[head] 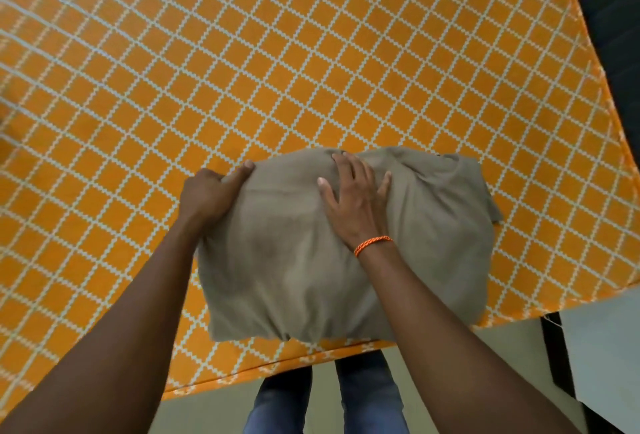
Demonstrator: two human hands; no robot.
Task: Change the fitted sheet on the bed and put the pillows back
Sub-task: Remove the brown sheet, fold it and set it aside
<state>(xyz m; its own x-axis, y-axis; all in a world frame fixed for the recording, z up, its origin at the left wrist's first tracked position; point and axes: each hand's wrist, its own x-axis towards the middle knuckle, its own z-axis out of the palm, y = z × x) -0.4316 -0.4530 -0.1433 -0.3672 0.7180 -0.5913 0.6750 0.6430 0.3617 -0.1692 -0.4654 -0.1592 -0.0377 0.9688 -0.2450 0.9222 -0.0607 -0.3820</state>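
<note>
Right now your left hand (211, 191) grips the far left corner of the soft grey-brown fabric pillow (332, 246) lying at the near edge of the orange white-grid fitted sheet (242, 53), while your right hand (356, 198) presses flat and open on top, a white box-like surface (602, 347) beside the bed.

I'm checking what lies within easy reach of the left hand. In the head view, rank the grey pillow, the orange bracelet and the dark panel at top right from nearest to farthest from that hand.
From the left hand:
1. Grey pillow, gripped at its left corner.
2. Orange bracelet, on the right wrist, over the pillow.
3. Dark panel, beyond the bed's top right corner.
</note>
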